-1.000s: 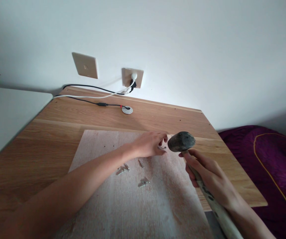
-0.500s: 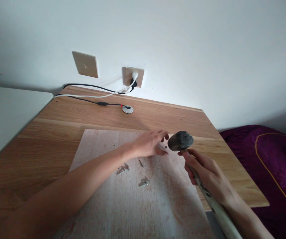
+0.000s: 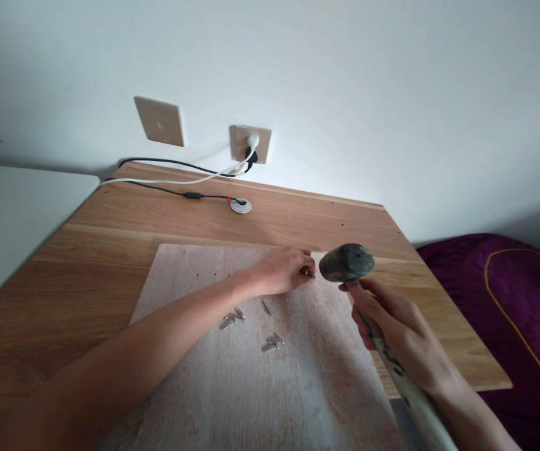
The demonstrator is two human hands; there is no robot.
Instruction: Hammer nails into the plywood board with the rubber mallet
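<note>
We held the probably stiff, heavy-headed mallet (image 3: 346,262) by its handle (image 3: 402,382), our closed right hand (image 3: 389,316) at four o'clock from our curled left hand (image 3: 286,269), its hold unclear.

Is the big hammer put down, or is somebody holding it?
Held. The right hand has its fingers curled around the handle of the mallet, just below its dark head.

No text, label, brand or number is showing legibly; the dark marks (image 3: 397,371) on the mallet handle (image 3: 413,407) at near right are forming no readable letters.
</note>
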